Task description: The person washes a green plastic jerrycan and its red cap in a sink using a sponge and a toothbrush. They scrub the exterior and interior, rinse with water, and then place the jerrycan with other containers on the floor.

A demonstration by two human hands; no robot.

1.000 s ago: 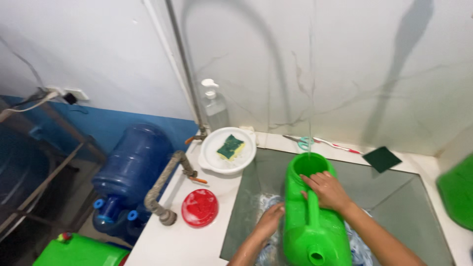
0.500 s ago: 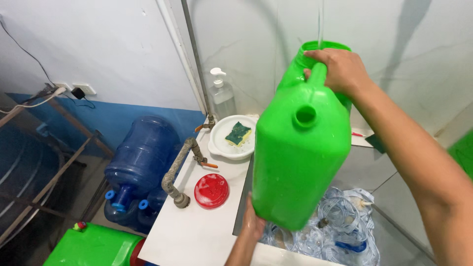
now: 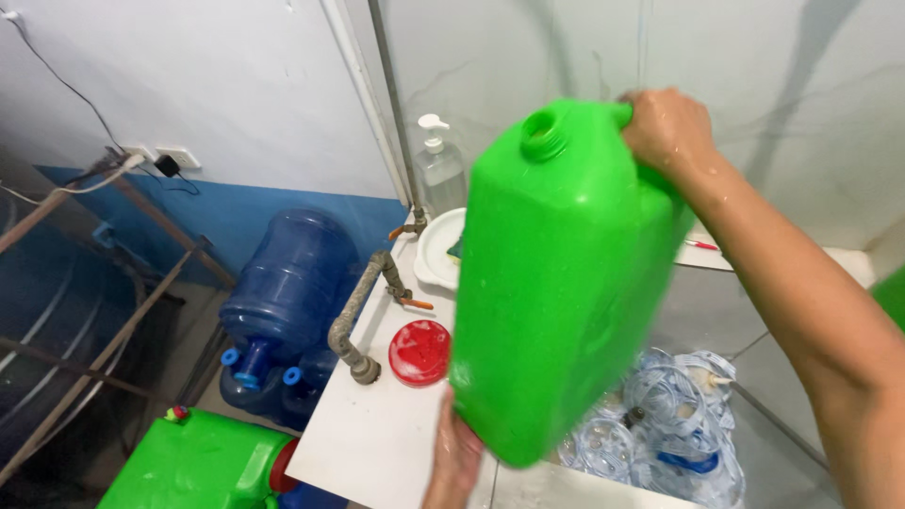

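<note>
A large bright green plastic jerry can is held up in the air above the sink, tilted, its open round spout at the top. My right hand grips its handle at the upper right. My left hand presses against its bottom corner from below. A red screw cap lies on the white counter just left of the can. Clear plastic bottles with blue parts lie in the sink under the can.
A bent metal pipe with a tap rises at the counter's left edge. A white bowl and a clear pump bottle stand behind. Blue water jugs and another green can sit on the floor at left.
The green can has been lifted out of the sink and tilted up close to the camera. My right hand stays on its handle while my left hand moved under its base.
</note>
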